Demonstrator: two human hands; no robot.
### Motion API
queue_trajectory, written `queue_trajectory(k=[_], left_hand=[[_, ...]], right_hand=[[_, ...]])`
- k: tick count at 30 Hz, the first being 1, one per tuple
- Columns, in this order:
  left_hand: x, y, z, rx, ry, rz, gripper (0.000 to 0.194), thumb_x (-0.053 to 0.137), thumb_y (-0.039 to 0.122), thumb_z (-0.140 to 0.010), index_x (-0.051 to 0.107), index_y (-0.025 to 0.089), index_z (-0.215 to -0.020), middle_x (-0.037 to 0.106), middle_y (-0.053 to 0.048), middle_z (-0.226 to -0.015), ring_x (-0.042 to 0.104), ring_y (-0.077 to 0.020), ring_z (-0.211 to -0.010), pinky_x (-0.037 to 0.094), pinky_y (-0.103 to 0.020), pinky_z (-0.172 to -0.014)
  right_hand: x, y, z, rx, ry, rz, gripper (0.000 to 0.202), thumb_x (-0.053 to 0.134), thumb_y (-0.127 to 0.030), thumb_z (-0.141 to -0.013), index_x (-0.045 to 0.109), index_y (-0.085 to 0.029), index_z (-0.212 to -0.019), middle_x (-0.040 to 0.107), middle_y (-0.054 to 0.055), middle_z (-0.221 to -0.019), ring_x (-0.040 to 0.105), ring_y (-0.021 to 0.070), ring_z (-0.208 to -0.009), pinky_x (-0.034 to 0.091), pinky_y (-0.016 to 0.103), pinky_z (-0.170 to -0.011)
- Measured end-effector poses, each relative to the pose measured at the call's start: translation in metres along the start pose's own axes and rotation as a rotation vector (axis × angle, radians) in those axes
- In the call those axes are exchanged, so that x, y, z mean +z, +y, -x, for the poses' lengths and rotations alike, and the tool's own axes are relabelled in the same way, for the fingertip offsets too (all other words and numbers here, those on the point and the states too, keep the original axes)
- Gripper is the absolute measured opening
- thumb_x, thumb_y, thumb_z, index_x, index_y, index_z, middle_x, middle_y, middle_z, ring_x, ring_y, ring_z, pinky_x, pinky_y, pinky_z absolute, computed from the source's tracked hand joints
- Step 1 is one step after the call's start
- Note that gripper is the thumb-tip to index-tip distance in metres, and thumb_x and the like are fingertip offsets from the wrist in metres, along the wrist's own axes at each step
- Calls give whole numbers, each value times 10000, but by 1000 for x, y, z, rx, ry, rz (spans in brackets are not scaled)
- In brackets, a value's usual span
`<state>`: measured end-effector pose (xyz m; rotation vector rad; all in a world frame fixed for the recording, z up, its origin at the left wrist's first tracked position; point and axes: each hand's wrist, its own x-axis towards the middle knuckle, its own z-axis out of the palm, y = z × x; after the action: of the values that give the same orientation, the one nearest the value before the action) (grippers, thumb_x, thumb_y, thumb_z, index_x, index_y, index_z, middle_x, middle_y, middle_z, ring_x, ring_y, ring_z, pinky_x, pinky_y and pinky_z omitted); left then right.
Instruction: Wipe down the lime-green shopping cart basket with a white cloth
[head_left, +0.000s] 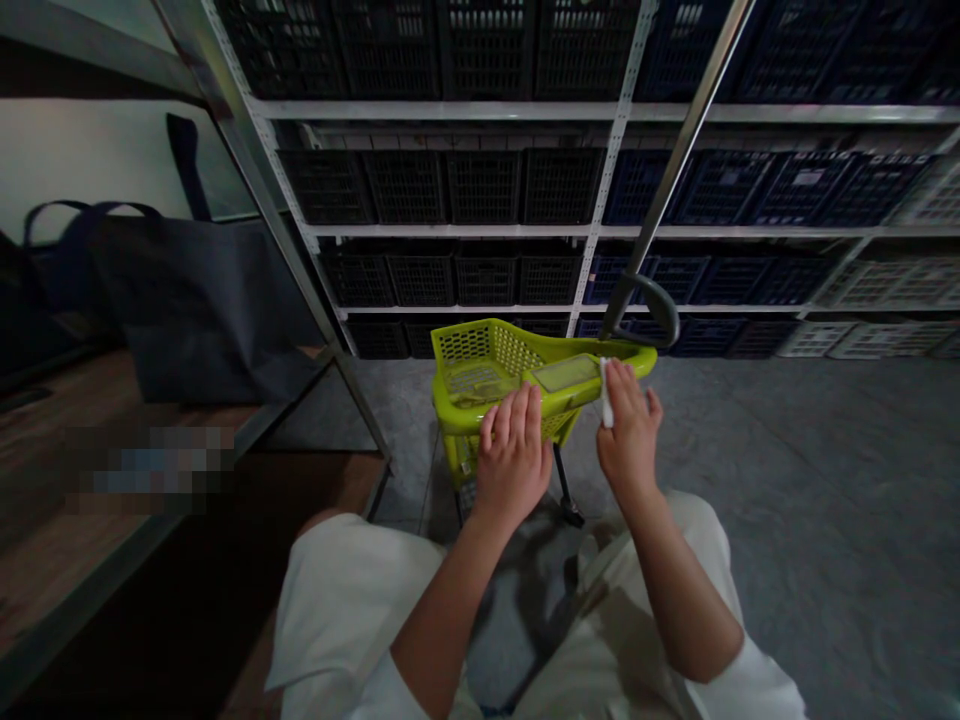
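A yellow-green rolling shopping basket [491, 395] stands upright on the floor in front of my knees. It has perforated walls, a flat panel on its near edge and a grey pull handle [661, 305] at its far right. My left hand [514, 445] rests on the near rim, its fingers bent over the edge and its thumb mostly hidden. In my right hand [630, 420] a folded white cloth [606, 392] is pressed against the rim, just right of the panel. The hidden fingertips leave its exact grip unclear.
Shelving with several rows of dark plastic crates [487, 185] spans the back, and pale crates [874, 340] sit far right. On the left, a metal-framed wooden shelf [225, 425] carries a dark bag [202, 300]. A metal pole [686, 140] slants down behind the basket.
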<state>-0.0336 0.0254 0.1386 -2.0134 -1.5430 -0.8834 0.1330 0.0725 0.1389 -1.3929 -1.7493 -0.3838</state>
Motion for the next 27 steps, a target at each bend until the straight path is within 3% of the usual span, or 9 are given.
queue_trajectory(k=[3, 5, 10, 12, 16, 18, 20, 24, 27], left_hand=[[0, -1, 0, 1, 10, -1, 625, 476, 327, -961, 342, 90, -1524, 457, -118, -1549, 412, -247, -1413, 237, -394, -1198], [-1, -2, 1, 2, 4, 4, 628, 483, 318, -957, 340, 94, -1526, 459, -115, -1548, 406, -243, -1418, 246, -391, -1196], [-2, 0, 0, 3, -18, 16, 662, 501, 338, -951, 319, 88, -1536, 423, -109, -1573, 396, -245, -1422, 225, -398, -1206], [-1, 1, -1, -7, -15, 15, 675, 511, 356, -945, 323, 84, -1534, 428, -116, -1568, 404, -250, -1416, 231, -402, -1204], [1, 0, 0, -1, -1, 10, 659, 502, 355, -947, 338, 87, -1526, 458, -127, -1546, 412, -252, -1410, 251, -406, -1196], [0, -2, 1, 6, 1, 8, 653, 496, 346, -949, 335, 88, -1527, 464, -131, -1541, 409, -250, -1413, 255, -406, -1195], [-2, -2, 1, 9, -9, 15, 666, 496, 345, -949, 314, 87, -1535, 453, -132, -1548, 400, -245, -1421, 253, -404, -1198], [-2, 0, 0, 5, -23, 31, 699, 518, 355, -937, 296, 82, -1541, 428, -129, -1567, 394, -250, -1426, 237, -406, -1205], [-1, 0, 0, -2, -20, 30, 709, 525, 365, -933, 298, 78, -1540, 429, -137, -1564, 399, -258, -1422, 228, -415, -1206]], right_hand=[[-9, -30, 9, -288, -143, -99, 885, 386, -49, -692, 291, -192, -1560, 420, 96, -1575, 304, 203, -1497, 193, 476, -1202], [-10, -30, 9, -367, -181, -126, 879, 389, -46, -694, 308, -210, -1553, 425, 81, -1573, 311, 196, -1493, 154, 475, -1215], [4, 14, -5, 36, 40, -33, 793, 370, -56, -733, 405, -248, -1502, 516, 87, -1507, 389, 238, -1455, 181, 555, -1178], [5, 11, -4, 93, 45, -9, 806, 372, -61, -727, 382, -228, -1516, 495, 107, -1520, 380, 246, -1460, 201, 556, -1169], [-8, -27, 10, -254, -131, -95, 878, 384, -51, -694, 292, -184, -1558, 414, 107, -1577, 295, 203, -1501, 197, 468, -1195], [-12, -31, 12, -371, -195, -119, 892, 392, -48, -684, 293, -195, -1558, 407, 90, -1584, 285, 198, -1504, 167, 462, -1208], [-8, -17, 8, -296, -146, -91, 874, 391, -47, -692, 329, -233, -1544, 445, 70, -1562, 318, 207, -1490, 144, 489, -1208], [7, 13, -4, 90, 59, -7, 816, 374, -59, -718, 395, -250, -1510, 514, 88, -1507, 369, 250, -1465, 194, 554, -1166], [6, -6, 3, 39, 23, -12, 848, 374, -59, -717, 330, -233, -1546, 479, 103, -1534, 362, 242, -1468, 192, 534, -1170]])
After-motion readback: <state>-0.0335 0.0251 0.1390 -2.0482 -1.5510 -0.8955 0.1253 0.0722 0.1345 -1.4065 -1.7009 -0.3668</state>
